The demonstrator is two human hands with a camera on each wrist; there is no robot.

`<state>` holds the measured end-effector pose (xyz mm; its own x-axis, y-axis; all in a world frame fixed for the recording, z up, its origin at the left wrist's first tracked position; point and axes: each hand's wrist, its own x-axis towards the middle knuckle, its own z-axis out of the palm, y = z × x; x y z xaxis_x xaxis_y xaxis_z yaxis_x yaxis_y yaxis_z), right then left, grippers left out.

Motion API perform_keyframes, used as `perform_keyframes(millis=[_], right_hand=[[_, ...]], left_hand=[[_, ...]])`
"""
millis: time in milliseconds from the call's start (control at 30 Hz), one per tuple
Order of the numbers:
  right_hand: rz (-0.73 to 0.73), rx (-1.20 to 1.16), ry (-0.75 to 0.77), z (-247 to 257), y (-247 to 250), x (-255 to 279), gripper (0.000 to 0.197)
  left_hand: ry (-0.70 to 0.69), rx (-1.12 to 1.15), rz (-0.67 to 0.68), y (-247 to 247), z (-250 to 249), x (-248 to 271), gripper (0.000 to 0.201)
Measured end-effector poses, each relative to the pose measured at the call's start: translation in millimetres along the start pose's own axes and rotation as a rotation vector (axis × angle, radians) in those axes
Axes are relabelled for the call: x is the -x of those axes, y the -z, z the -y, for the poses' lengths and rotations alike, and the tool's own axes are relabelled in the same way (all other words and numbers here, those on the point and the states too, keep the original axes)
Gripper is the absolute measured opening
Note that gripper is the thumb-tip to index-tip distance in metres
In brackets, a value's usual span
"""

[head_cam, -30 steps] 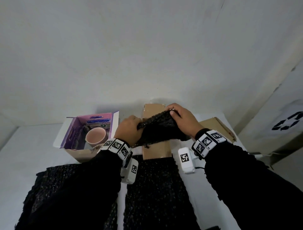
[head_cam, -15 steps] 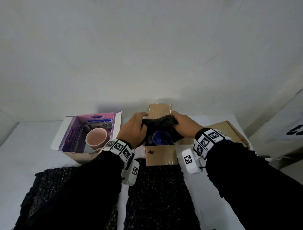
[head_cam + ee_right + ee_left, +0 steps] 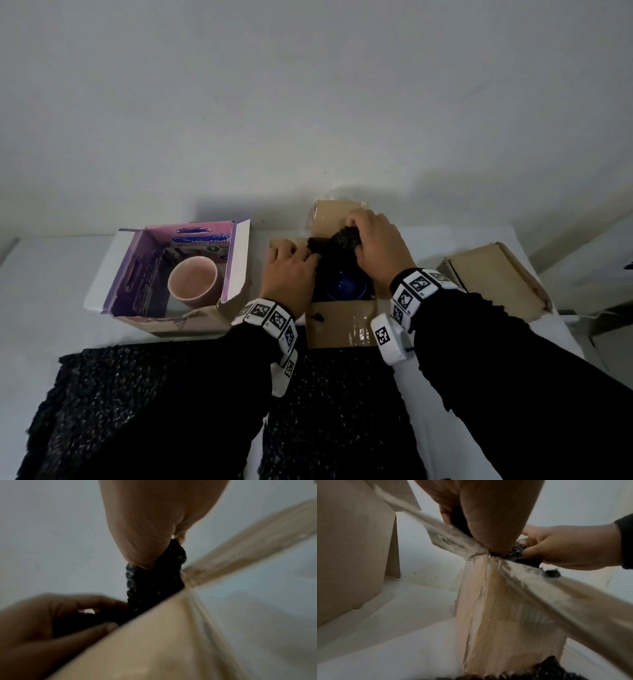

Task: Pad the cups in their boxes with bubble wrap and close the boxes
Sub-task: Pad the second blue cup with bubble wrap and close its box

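An open brown cardboard box [image 3: 339, 327] stands in the middle of the table with a dark blue cup [image 3: 346, 294] inside. A wad of black bubble wrap [image 3: 342, 241] sits in the box behind the cup. My left hand [image 3: 291, 270] holds the wrap at the box's left side, and my right hand [image 3: 376, 246] grips it at the far right. In the right wrist view the black bubble wrap [image 3: 154, 577] hangs from my fingers into the box. An open purple box [image 3: 164, 274] on the left holds a pink cup [image 3: 193, 286].
Two flat sheets of black bubble wrap lie near me, one at the left [image 3: 137, 394] and one in the middle [image 3: 335, 404]. A shut brown box [image 3: 493, 277] stands at the right. The white wall rises just behind the boxes.
Both hands have carried the black wrap down from above the box into it. The blue cup, hidden at first, now shows inside the box.
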<state>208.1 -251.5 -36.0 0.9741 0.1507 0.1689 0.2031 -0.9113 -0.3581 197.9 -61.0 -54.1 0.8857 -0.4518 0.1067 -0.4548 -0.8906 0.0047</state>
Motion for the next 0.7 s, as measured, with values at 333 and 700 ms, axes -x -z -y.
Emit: perform_keyframes(millis=[333, 700], right_hand=[[0.172, 0.274, 0.195, 1.4, -26.5, 0.4, 0.026], [0.178, 0.228, 0.172, 3.1, -35.8, 5.2, 0.037]], left_hand=[[-0.1, 0.066, -0.171, -6.9, 1.5, 5.4, 0.021], [-0.156, -0.065, -0.085, -10.9, 2.6, 31.7, 0.035]])
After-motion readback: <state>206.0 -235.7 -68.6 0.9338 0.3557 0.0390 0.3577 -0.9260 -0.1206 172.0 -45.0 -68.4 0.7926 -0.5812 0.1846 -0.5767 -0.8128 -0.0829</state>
